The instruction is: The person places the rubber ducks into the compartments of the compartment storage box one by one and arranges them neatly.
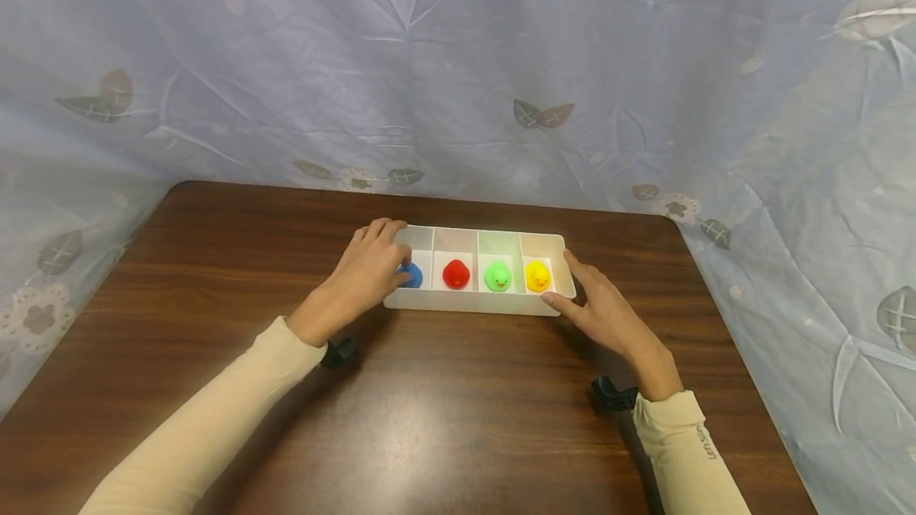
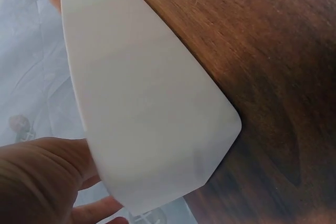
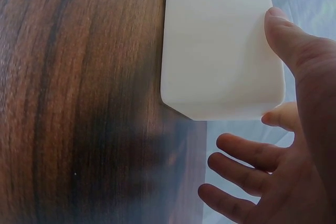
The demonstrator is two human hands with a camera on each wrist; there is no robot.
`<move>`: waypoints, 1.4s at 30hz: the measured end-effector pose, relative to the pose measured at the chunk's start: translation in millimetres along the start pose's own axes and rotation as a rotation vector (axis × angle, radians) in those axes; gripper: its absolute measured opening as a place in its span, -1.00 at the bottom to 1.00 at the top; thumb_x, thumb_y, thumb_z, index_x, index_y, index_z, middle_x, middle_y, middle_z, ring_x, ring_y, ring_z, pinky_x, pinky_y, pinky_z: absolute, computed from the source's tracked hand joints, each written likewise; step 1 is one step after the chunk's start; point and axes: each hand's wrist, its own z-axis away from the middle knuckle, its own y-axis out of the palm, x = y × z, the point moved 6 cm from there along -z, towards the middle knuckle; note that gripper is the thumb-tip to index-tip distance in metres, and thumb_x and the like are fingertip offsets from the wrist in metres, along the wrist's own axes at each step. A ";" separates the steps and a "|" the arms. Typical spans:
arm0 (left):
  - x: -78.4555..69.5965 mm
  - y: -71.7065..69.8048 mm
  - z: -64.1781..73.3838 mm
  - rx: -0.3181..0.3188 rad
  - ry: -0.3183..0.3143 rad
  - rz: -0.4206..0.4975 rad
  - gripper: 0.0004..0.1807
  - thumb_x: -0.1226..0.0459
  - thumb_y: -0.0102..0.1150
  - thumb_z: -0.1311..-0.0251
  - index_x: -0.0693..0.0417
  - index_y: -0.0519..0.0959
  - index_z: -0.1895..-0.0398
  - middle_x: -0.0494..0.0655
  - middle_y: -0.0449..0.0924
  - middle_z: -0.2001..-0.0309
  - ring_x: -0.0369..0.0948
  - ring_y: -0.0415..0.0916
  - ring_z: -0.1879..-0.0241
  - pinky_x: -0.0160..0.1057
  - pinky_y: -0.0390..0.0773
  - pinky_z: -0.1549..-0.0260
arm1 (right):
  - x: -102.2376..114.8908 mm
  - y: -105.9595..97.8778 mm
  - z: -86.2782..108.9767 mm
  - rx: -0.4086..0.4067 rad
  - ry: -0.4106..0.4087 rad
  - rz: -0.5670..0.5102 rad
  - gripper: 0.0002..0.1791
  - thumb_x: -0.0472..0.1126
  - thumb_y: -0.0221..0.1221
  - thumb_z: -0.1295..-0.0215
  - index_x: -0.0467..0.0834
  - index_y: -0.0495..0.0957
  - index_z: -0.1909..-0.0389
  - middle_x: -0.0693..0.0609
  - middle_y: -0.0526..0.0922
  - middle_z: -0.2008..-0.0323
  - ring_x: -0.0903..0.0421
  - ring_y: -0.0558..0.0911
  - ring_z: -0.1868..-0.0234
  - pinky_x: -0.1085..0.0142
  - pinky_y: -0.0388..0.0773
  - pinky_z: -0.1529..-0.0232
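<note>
A long white box (image 1: 472, 303) with compartments in a row sits on the table. Its compartments hold a red rubber duck (image 1: 456, 274), a green rubber duck (image 1: 498, 276) and a yellow rubber duck (image 1: 538, 276). My left hand (image 1: 368, 261) reaches over the left end, thumb and index finger at a blue rubber duck (image 1: 411, 276) that they partly hide. In the left wrist view the box's outer wall (image 2: 142, 87) hides the thumb tip. My right hand (image 1: 608, 312) touches the right end, thumb on the near rim; the other fingers (image 3: 247, 150) spread loosely beside the corner.
The dark wooden table (image 1: 401, 420) extends around the box. A pale curtain (image 1: 458, 86) with leaf prints hangs behind the table's far edge and along its sides. Black wrist devices (image 1: 614, 394) sit under both forearms.
</note>
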 end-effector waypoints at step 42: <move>20.6 -31.4 13.8 -0.101 -0.066 0.035 -0.52 0.16 0.45 -0.35 0.10 0.65 -0.28 0.29 0.34 -0.56 0.29 0.29 -0.54 0.37 0.37 -0.46 | -1.9 -1.4 -2.5 0.024 0.006 0.007 0.08 0.33 0.18 -0.51 -0.13 -0.11 -0.74 -0.34 0.15 -0.67 -0.40 0.21 -0.64 -0.38 0.23 -0.56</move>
